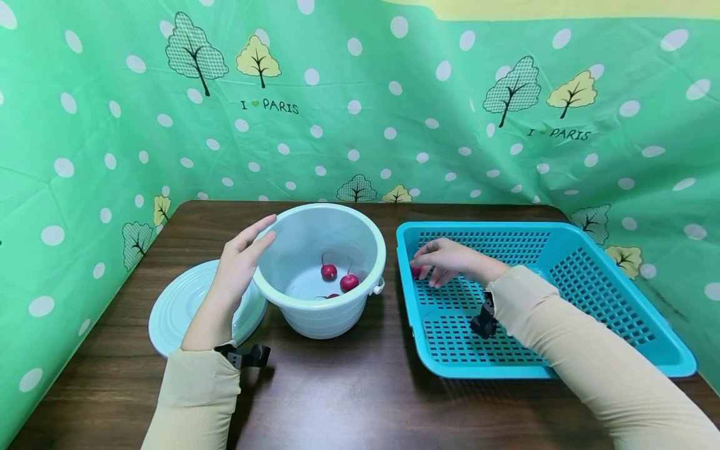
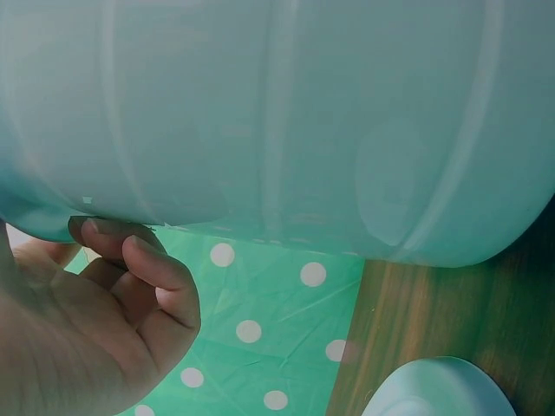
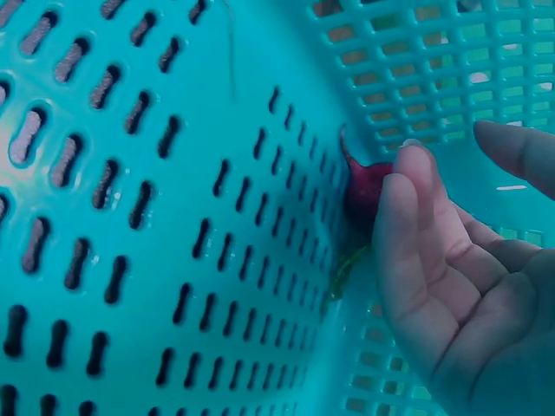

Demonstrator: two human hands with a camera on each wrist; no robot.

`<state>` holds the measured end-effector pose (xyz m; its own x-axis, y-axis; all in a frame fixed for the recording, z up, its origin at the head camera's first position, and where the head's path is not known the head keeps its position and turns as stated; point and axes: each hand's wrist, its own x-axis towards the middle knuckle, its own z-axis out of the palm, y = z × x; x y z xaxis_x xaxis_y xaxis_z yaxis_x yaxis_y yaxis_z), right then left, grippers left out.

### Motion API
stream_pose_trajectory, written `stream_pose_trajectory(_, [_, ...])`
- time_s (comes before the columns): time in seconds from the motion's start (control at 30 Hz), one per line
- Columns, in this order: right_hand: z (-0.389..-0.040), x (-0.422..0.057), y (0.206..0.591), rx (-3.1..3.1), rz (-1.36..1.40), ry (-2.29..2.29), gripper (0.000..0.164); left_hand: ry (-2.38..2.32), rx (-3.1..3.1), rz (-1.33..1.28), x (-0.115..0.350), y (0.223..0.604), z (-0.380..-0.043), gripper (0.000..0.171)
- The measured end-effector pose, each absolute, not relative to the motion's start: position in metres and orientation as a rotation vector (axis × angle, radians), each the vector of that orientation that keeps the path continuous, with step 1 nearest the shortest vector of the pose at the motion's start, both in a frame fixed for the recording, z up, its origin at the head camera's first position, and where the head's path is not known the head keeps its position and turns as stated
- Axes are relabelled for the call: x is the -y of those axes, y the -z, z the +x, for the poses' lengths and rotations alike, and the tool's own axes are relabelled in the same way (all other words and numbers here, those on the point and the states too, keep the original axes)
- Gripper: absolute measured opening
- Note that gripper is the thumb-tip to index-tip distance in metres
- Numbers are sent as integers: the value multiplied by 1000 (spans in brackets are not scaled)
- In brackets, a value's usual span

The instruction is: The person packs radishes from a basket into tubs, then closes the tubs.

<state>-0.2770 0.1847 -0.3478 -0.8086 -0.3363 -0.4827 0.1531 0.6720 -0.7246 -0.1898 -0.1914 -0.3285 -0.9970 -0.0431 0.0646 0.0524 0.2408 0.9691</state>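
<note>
My left hand (image 1: 239,259) holds the rim of a pale blue bucket (image 1: 320,322) on its left side, the thumb over the rim and, in the left wrist view, the other fingers (image 2: 160,264) bent against the outside. Inside the bucket lie red radishes (image 1: 349,282) with thin roots; the near rim partly hides one. My right hand (image 1: 450,259) reaches into a blue plastic basket (image 1: 413,312), at its left wall. There, its fingertips are beside a red radish (image 3: 364,192) in the right wrist view, with the thumb apart; whether they touch it is unclear.
A round pale blue lid (image 1: 177,309) lies left of the bucket on the dark wooden table (image 1: 337,400). The bucket's handle joint (image 1: 378,287) faces the basket. Behind the table hangs a green dotted cloth (image 1: 337,144).
</note>
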Motion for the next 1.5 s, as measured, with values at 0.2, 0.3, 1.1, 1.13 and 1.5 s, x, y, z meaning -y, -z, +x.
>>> stream_pose_trajectory(0.2, [-277, -182, 353, -2290, -109, 1035, 46, 1884, 2414, -8, 191, 328, -190, 50])
stream_pose_trajectory(0.3, [-277, -182, 356, -2292, -109, 1038, 44, 1884, 2414, -9, 191, 328, -189, 50])
stream_pose_trajectory(1.1, [-275, -181, 365, -2434, -281, 696, 38, 1864, 2428, -4, 191, 327, -189, 51])
stream_pose_trajectory(1.13, [-275, -181, 366, -2431, -289, 686, 38, 1865, 2427, -5, 191, 327, -188, 50])
stream_pose_trajectory(1.5, [-275, -183, 362, -2441, -334, 638, 37, 1870, 2426, -1, 191, 326, -187, 50])
